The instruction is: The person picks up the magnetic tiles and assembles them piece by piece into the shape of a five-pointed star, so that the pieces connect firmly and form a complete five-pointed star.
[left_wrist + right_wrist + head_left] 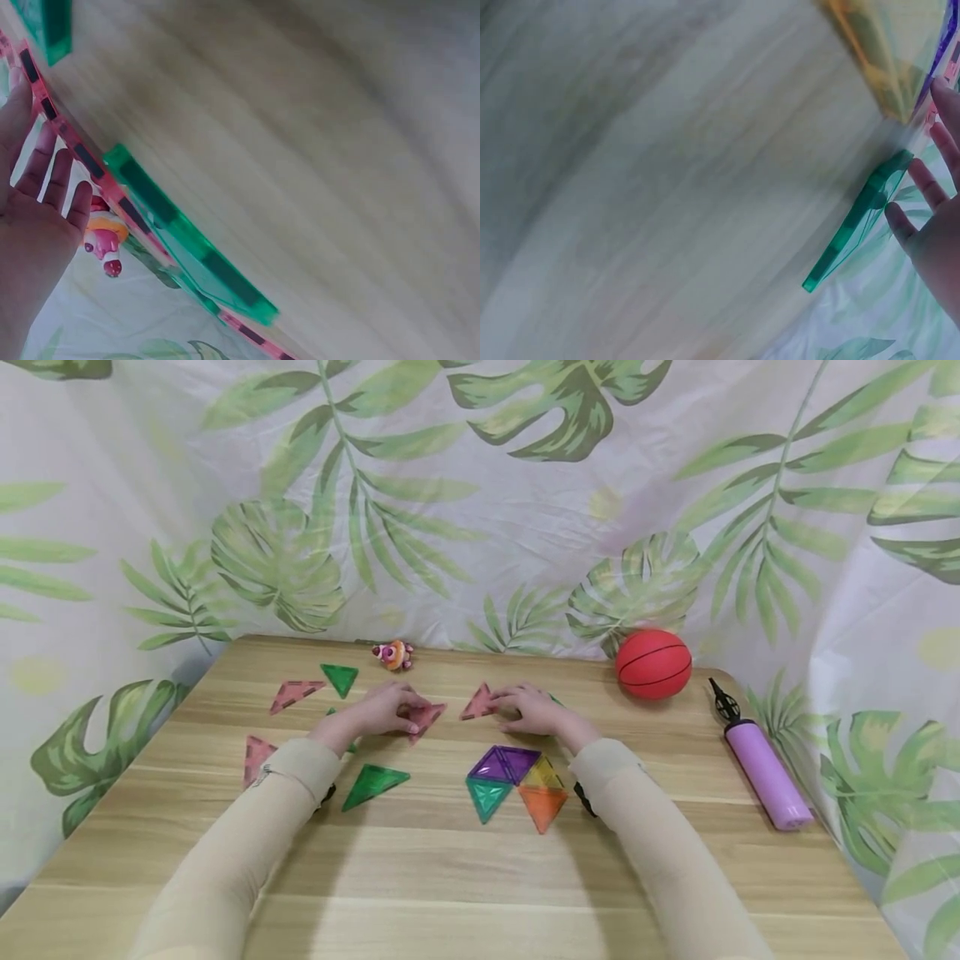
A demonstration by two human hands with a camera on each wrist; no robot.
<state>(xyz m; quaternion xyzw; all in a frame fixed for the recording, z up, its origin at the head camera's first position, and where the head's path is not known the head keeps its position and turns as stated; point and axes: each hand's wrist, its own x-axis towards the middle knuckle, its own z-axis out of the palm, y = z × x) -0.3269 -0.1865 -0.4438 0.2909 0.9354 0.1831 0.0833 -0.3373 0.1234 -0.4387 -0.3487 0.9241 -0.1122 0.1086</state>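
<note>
Beyond the patchwork of five tiles point(493, 766) on the counter point(420, 885), over to its left, the person's left hand point(382, 708) pinches a pink tile point(431, 718) between thumb and fingers. Just behind that patchwork, the right hand point(529, 710), fingers loosely parted, touches the edge of a pink triangle point(476, 705). Left of the patchwork I see a green triangle point(373, 785); well to its right, a red ball point(654, 664) and a purple pump point(768, 775).

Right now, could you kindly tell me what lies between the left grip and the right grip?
Two translucent red triangular tiles, with bare tabletop between them, in the head view.
</note>
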